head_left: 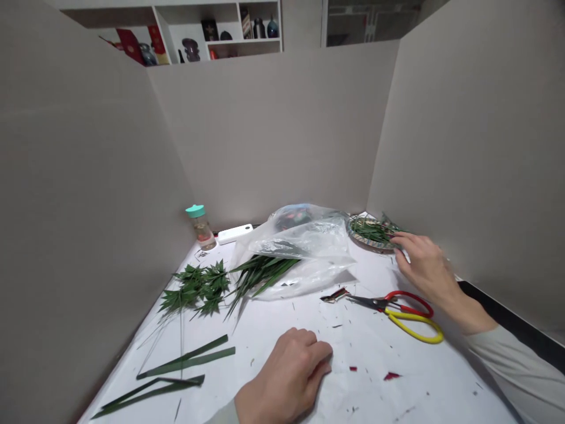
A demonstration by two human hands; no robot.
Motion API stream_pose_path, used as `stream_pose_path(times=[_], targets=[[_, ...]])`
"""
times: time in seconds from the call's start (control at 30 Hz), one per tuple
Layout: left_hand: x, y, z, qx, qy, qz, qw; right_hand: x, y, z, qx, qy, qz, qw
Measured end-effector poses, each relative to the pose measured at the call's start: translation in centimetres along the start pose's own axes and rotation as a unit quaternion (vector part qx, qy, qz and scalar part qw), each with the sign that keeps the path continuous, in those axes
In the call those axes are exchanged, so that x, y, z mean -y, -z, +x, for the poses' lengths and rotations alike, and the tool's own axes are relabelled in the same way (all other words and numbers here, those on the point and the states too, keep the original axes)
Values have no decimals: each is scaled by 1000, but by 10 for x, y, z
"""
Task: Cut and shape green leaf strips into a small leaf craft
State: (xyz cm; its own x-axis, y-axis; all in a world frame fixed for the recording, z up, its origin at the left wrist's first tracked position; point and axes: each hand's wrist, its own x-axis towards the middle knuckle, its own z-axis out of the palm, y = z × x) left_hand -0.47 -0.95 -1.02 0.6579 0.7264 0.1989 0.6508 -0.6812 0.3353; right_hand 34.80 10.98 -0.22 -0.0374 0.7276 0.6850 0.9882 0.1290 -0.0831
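Note:
My left hand [289, 374] rests on the white table covering with its fingers curled in; I see nothing held in it. My right hand [426, 268] reaches to the far right, thumb and fingers apart, its fingertips at the edge of a round shallow basket [369, 242]. Green leaf trimmings [373, 229] fill this basket. Just below that hand lie scissors [388, 306] with one red and one yellow handle, blades pointing left. Long green leaves [265, 272] stick out of a clear plastic bag [324, 259] in the middle.
Star-shaped leaf pieces [198, 287] on thin stems lie at left, with folded leaf strips [185, 359] nearer me. A teal-lidded jar [203, 229] and a white device [235, 234] stand behind. Red scraps [391, 376] dot the table. Grey panels [273, 129] enclose three sides.

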Motion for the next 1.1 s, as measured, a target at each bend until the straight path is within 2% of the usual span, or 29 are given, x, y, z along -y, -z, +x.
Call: stream_pose_path(times=[0.13, 0.27, 0.33, 0.43, 0.53, 0.6, 0.8, 0.93, 1.1], targets=[[9, -5, 3, -64, -5, 6, 998, 42, 19, 1, 8, 78, 78, 994], [28, -2, 6, -195, 40, 24, 980, 97, 38, -3, 97, 171, 147, 969], [45, 7, 7, -282, 76, 36, 956, 127, 39, -6, 150, 217, 170, 950], [75, 29, 6, -404, 136, 52, 903, 168, 24, -8, 212, 261, 188, 923], [103, 46, 5, -475, 187, 61, 857, 201, 4, -6, 247, 275, 200, 907], [116, 49, 5, -475, 205, 56, 854, 219, -7, -2, 259, 274, 203, 904], [134, 33, 6, -391, 241, 5, 888, 258, -25, 8, 282, 261, 205, 900], [139, 31, 6, -359, 276, -19, 891, 271, -38, 12, 279, 246, 200, 906], [143, 35, 4, -337, 298, -28, 892, 276, -57, 12, 269, 240, 192, 913]])
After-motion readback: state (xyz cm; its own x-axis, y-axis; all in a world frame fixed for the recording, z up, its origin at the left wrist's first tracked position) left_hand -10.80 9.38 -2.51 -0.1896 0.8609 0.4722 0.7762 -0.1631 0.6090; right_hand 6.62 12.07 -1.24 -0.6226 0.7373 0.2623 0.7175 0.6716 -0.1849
